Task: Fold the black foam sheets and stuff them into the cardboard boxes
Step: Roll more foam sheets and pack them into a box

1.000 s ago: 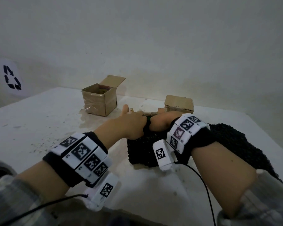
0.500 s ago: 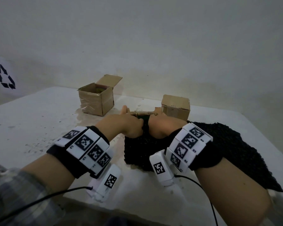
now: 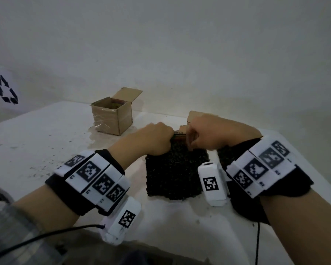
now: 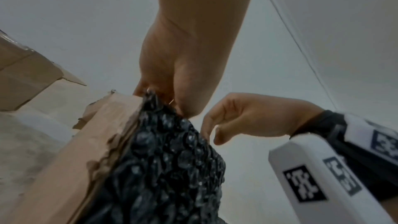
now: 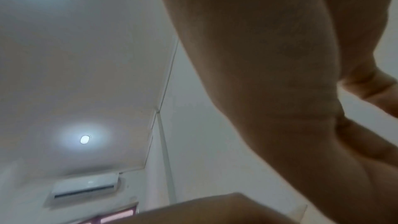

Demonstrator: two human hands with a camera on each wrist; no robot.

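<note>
On the left of the white table (image 3: 36, 142) an open cardboard box (image 3: 112, 119) stands near the back edge, flap raised, well apart from the hands. At the middle, the left hand (image 3: 155, 138) curls over the far top edge of the folded black foam sheet (image 3: 174, 175), gripping it; the left wrist view shows what the head view hides, the foam (image 4: 172, 168) pressed against a torn cardboard wall (image 4: 71, 159) of a second box. The right hand (image 3: 206, 134) meets it there, fingers bent onto the foam's top edge, though the pinch itself cannot be told for sure. The right wrist view gives only forearm, ceiling and a lamp (image 5: 85, 139). More foam (image 3: 227, 152) lies under the right wrist; bare table lies in front, toward the near edge
</note>
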